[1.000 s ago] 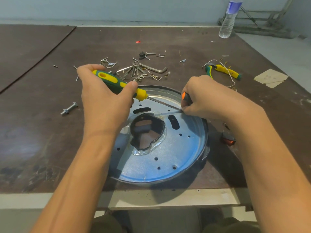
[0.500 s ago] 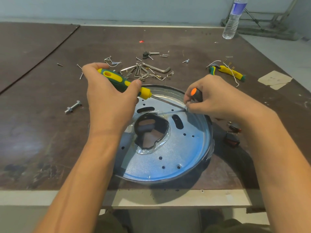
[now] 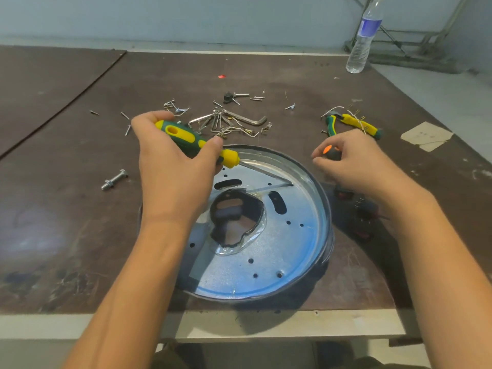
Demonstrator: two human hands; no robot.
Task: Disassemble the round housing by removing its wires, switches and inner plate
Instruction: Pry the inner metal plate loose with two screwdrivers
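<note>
Round sheet-metal housing (image 3: 323, 209) lies flat at the near edge of the table (image 3: 80, 235). Left hand (image 3: 173, 169) grips a green-and-yellow screwdriver (image 3: 186, 137), blade inside the housing; right hand (image 3: 356, 163) pinches a small black, orange-tipped part (image 3: 331, 153) beyond it. Likely light, stiff, sharp-edged: hold by the rim.

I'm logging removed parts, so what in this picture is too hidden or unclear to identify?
Head view:
The small black part with orange end: mostly covered by the right hand.
The dark red-and-black pieces right of the round metal housing: blurred, partly behind the right forearm.
The housing's left rim: behind the left hand and forearm gripping the green-and-yellow screwdriver.
The scattered screws: too small to type.
</note>
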